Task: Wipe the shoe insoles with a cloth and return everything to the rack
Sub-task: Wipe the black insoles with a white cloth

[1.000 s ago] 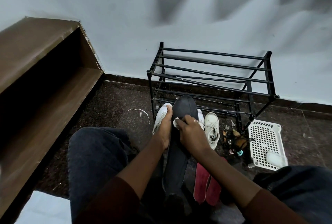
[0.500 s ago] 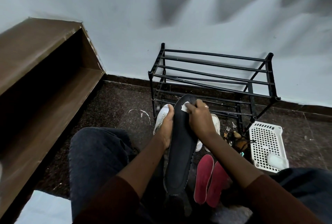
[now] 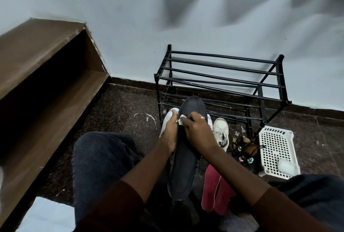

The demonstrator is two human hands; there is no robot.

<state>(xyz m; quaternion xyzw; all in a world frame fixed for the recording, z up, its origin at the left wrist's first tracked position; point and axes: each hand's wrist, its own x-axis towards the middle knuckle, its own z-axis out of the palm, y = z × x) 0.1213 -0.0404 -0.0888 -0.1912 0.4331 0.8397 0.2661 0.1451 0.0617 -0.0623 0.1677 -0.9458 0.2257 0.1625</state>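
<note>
Dark floor (image 3: pixel 119 112); left hand (image 3: pixel 170 133) grips insole (image 3: pixel 186 166); right hand (image 3: pixel 198 133) presses cloth (image 3: pixel 181 121).

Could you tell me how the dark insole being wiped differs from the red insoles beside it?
The dark insole is charcoal; the red insoles are crimson. The dark insole is held up off the floor by the left hand while the right hand presses a white cloth to it; the red insoles lie untouched on the floor. The dark insole looks longer and wider. None is back on the rack.

maroon sleeves (image 3: pixel 115 205), dark grey trousers (image 3: pixel 100 159)
</note>
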